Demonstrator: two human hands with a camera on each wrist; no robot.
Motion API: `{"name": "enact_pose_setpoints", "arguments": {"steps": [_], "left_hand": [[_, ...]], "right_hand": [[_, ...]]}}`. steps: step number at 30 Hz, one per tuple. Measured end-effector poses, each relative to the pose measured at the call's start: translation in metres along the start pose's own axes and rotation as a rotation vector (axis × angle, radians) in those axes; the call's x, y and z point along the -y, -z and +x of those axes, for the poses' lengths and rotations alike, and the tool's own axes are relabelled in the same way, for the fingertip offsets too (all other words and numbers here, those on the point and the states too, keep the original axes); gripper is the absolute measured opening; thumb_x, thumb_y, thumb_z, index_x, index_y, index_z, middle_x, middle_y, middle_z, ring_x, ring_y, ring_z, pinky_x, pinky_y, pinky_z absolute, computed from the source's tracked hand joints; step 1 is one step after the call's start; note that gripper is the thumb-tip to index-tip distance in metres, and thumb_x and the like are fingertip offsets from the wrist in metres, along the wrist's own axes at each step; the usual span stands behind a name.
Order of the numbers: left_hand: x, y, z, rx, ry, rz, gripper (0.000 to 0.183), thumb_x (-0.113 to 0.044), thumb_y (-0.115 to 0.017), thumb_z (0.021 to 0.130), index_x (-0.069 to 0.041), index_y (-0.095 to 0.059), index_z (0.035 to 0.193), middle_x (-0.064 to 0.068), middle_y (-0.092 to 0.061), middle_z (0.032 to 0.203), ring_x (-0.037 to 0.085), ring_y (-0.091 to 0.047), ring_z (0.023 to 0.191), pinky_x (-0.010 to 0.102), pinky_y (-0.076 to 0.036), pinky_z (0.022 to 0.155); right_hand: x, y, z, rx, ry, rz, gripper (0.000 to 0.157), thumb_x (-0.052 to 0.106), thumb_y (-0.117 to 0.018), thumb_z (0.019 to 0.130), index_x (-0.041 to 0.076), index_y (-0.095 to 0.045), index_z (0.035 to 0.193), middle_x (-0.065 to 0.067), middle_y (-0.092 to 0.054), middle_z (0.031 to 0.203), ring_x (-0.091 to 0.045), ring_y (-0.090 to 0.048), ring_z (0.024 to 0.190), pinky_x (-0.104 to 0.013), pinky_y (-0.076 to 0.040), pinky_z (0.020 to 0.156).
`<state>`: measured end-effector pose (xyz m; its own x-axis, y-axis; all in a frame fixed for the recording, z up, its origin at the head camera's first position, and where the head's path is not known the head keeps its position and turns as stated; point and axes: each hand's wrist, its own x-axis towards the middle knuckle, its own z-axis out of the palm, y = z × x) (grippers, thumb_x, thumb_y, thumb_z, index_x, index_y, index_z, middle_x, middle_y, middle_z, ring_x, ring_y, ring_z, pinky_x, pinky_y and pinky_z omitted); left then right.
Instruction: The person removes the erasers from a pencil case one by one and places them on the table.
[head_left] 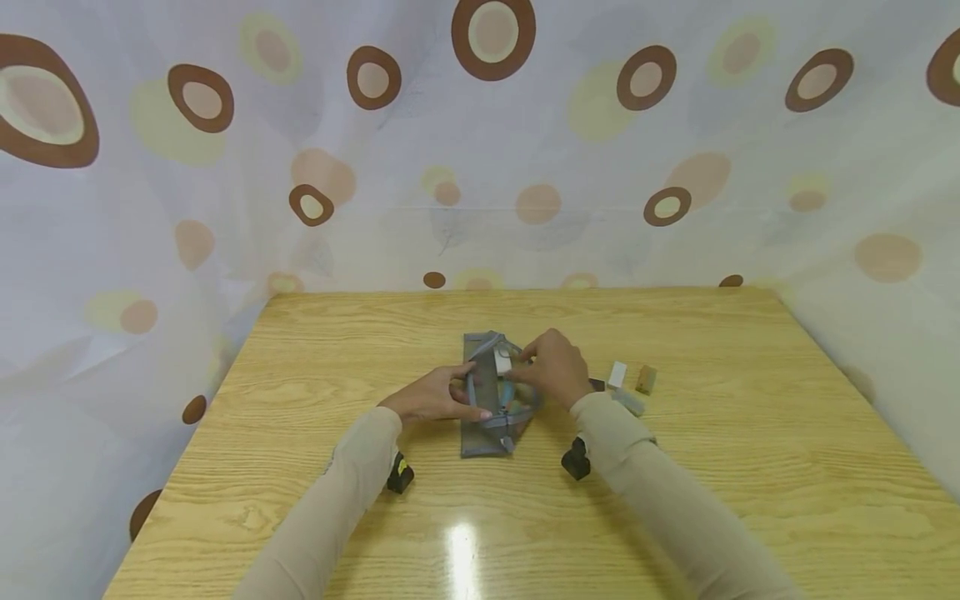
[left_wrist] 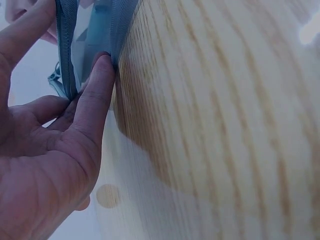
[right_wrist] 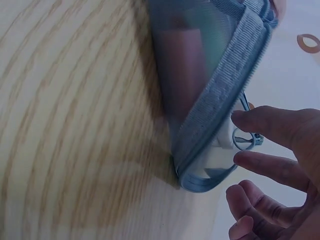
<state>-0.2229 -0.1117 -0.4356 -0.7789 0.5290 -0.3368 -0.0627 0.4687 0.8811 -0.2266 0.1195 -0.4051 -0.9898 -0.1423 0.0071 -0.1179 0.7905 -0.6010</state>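
- Holding the mouth of a grey, zip-edged mesh pouch [head_left: 487, 387] apart, the person's left grip [head_left: 431, 396] sits at its 9 o'clock in the head view, thumb and fingers clasping the rim. The pouch lies on a pale, wood-grained bench [head_left: 712, 450].
- Also in the head view, the right grip [head_left: 558, 367] is at the pouch's 2 o'clock, fingertips at a small white block-like piece [head_left: 502, 361] in the mouth. Below it, towards 6 o'clock, a slim turquoise piece [head_left: 507, 393] lies inside.
- At the pouch's 3 o'clock, beyond the right grip, a white oblong block [head_left: 617, 374], a tan block [head_left: 646, 380], a flat greyish piece [head_left: 628, 402] and a dark piece [head_left: 597, 385], partly hidden, lie outside on the bench.
- In the left wrist view, the left grip clasps the zip edge towards 10 o'clock, turquoise showing between the edges.
- In the right wrist view, the right grip's fingertips stand apart towards 4 o'clock, by a thin dark ring [right_wrist: 243, 139]; whether they pinch anything, I cannot tell. A pinkish block [right_wrist: 182, 65] shows through the mesh towards 1 o'clock.
- The work looks midway: at least three pieces inside, four outside, the zip unclosed.
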Motion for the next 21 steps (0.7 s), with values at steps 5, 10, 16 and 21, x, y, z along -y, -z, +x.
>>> {"name": "enact_pose_setpoints", "arguments": {"steps": [5,10,16,21], "left_hand": [[0.001,0.001,0.001,0.012,-0.014,0.011,0.102,-0.029,-0.082,0.088,-0.009,-0.016,0.163,0.019,-0.063,0.131,0.03,-0.061,0.122,0.048,-0.047,0.104],[0.001,0.0,0.002,0.013,-0.03,0.027,0.1,-0.028,-0.081,0.089,-0.007,-0.016,0.163,0.02,-0.062,0.132,0.031,-0.06,0.123,0.046,-0.05,0.102],[0.002,0.0,0.002,0.018,-0.036,0.001,0.1,-0.025,-0.08,0.089,-0.006,-0.015,0.163,0.019,-0.063,0.131,0.03,-0.061,0.121,0.046,-0.049,0.102],[0.001,0.001,0.001,0.019,-0.029,-0.006,0.101,-0.025,-0.081,0.089,-0.007,-0.015,0.163,0.018,-0.063,0.13,0.029,-0.062,0.12,0.046,-0.049,0.103]], "right_hand": [[0.0,-0.007,0.003,-0.003,-0.016,-0.024,0.042,0.032,-0.087,0.082,-0.002,-0.078,0.106,-0.019,-0.072,0.116,-0.018,-0.067,0.072,-0.033,-0.057,0.061],[-0.001,-0.012,0.005,-0.014,-0.022,-0.029,0.043,0.032,-0.088,0.081,-0.002,-0.078,0.107,-0.02,-0.071,0.117,-0.016,-0.061,0.061,-0.027,-0.049,0.051],[-0.001,-0.019,0.006,-0.029,-0.044,-0.021,0.044,0.031,-0.089,0.08,-0.002,-0.078,0.106,-0.021,-0.07,0.119,-0.016,-0.06,0.059,-0.026,-0.049,0.05],[0.0,-0.023,0.007,-0.055,-0.052,-0.026,0.041,0.031,-0.09,0.079,0.0,-0.079,0.103,-0.019,-0.071,0.118,-0.017,-0.06,0.066,-0.028,-0.051,0.053]]}}
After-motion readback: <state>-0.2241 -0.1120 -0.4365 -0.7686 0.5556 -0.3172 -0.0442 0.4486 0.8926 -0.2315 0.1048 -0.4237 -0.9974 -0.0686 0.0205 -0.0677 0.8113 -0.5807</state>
